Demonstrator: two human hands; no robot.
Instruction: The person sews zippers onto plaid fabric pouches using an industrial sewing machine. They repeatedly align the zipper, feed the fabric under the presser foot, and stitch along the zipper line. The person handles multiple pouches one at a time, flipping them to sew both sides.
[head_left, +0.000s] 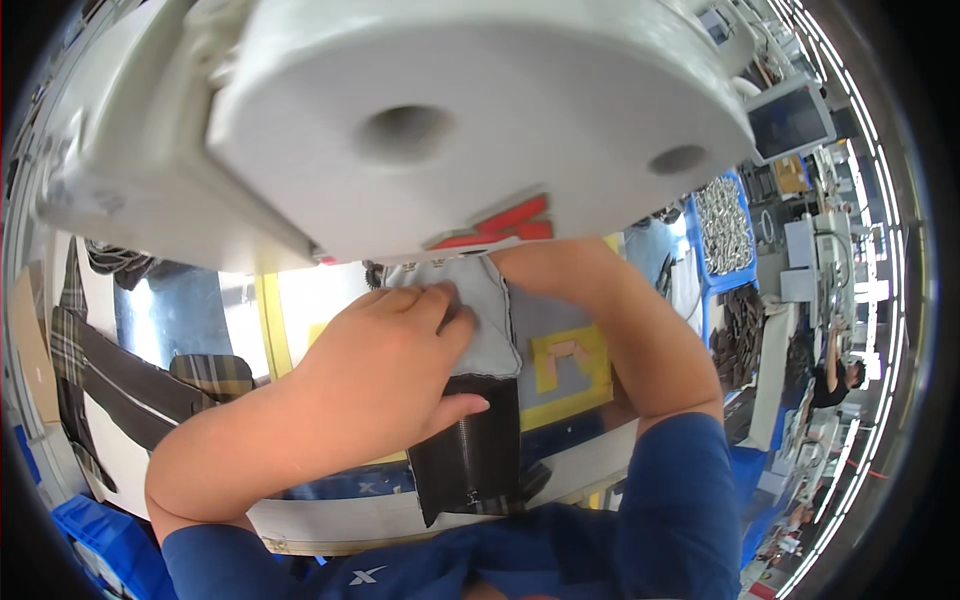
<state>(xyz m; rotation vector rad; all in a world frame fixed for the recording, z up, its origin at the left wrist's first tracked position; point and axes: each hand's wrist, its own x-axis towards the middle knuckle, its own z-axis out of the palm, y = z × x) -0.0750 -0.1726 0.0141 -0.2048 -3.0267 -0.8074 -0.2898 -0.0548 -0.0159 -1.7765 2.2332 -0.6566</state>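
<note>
A light grey fabric piece (485,325) with stitched edges lies below the front of a large white sewing machine head (480,130). It overlaps a black fabric piece (500,430) that carries a long zipper (465,455). My left hand (405,340) rests on the grey fabric, fingers bent over it and thumb stretched out above the black piece. From the right, my right forearm (640,330) reaches in beneath the machine head. The machine hides most of my right hand, so its fingers do not show, nor does the needle area.
Yellow tape (565,405) marks the work surface beside the fabric. Dark garment pieces with a zipper and plaid (130,375) lie at left. A blue bin (725,230) full of small metallic pieces stands at right, with a monitor (790,120) beyond. A blue crate (110,545) sits lower left.
</note>
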